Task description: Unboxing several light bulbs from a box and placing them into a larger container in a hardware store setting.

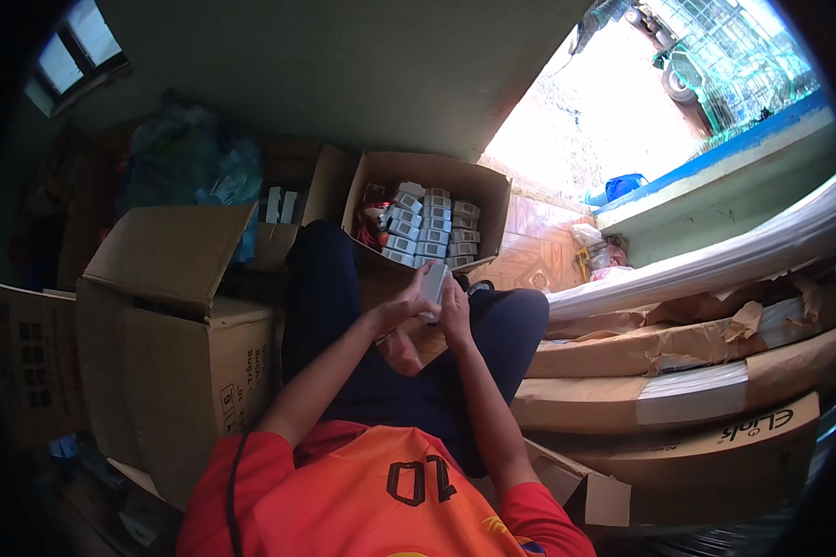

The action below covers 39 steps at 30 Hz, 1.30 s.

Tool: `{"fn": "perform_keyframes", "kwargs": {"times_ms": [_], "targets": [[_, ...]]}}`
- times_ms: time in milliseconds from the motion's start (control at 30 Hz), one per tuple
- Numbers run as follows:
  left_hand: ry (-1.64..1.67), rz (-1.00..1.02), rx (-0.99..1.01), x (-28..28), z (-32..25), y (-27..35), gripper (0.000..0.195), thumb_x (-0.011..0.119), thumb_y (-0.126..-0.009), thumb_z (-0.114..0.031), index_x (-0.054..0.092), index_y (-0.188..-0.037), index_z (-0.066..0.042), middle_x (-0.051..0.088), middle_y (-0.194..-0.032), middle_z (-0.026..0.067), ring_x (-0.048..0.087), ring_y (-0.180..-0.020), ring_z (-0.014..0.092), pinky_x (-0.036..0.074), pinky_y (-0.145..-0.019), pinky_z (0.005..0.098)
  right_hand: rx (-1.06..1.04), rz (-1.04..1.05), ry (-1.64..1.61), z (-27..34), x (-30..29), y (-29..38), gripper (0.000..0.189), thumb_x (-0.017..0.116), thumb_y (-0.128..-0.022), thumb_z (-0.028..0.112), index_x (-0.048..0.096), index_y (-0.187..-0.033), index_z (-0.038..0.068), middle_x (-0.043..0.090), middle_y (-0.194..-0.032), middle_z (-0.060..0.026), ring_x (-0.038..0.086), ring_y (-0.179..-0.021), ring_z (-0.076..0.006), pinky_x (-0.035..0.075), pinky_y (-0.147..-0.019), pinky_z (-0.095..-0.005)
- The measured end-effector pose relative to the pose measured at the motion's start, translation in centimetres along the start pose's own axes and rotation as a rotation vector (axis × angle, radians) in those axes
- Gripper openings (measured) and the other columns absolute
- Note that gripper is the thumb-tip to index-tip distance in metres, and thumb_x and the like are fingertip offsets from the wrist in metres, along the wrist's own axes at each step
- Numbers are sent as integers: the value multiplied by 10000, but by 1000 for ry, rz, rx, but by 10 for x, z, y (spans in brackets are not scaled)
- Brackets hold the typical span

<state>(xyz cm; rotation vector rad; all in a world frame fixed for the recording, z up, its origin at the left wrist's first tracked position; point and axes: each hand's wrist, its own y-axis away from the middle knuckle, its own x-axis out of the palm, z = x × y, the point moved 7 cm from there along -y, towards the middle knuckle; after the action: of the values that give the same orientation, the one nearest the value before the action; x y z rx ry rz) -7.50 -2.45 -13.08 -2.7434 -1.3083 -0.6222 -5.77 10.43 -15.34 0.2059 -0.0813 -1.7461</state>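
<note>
Between my knees, my left hand [405, 305] and my right hand [454, 310] both grip a small white rectangular box [433, 284], one from each side. Just beyond it stands an open cardboard box [453, 170]. Inside are several stacked rows of small white boxes [432, 233] with grey fronts. Some red and orange items [373, 219] lie at that box's left side; I cannot tell what they are. My bare foot [399, 351] shows on the floor below my hands.
At left stands a large open cardboard carton [146, 369]; behind it are plastic bags [181, 160] and another box with white items [281, 205]. Long cardboard packages [599, 355] are stacked at right. A tiled floor [536, 244] leads to a bright doorway [564, 125].
</note>
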Motion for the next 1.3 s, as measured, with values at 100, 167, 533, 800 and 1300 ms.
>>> {"fn": "perform_keyframes", "kwargs": {"times_ms": [100,167,533,800,1300], "targets": [[-18,-245,49,-7,17,0,803,746,-919,-257,299,-1556,-55,448,-1469,134,471,-1333,215,419,-1092,356,-152,-1,280,-8,-3,-4,407,460,-1114,351,669,-1161,5,678,-915,-52,632,-850,-131,510,-751,-315],[-298,-421,109,-31,24,10,664,747,-937,-326,436,-1460,-59,621,-1265,126,588,-1174,230,474,-1014,347,-226,38,454,7,12,-1,353,537,-1087,315,660,-1162,-7,694,-925,-62,643,-880,-119,516,-758,-313],[530,-424,-250,-59,37,24,532,423,-1034,-601,652,-1197,-150,714,-939,37,688,-645,169,510,-451,288,85,-55,-323,35,-45,-6,286,765,-926,152,659,-1151,11,711,-1016,-33,655,-897,-102,531,-809,-278],[287,-516,-286,-43,65,8,532,495,-1008,-633,676,-1159,-156,696,-960,14,701,-777,157,549,-500,339,-403,77,384,77,7,24,339,641,-989,200,612,-1284,36,455,-1322,-229,541,-1202,-393,446,-1046,-429],[437,-623,-128,-51,57,4,522,543,-1003,-623,693,-1094,-132,685,-865,16,660,-615,125,507,-439,290,-541,139,295,97,16,50,346,732,-815,42,663,-1154,28,645,-1055,-179,668,-980,-376,546,-867,-408]]}}
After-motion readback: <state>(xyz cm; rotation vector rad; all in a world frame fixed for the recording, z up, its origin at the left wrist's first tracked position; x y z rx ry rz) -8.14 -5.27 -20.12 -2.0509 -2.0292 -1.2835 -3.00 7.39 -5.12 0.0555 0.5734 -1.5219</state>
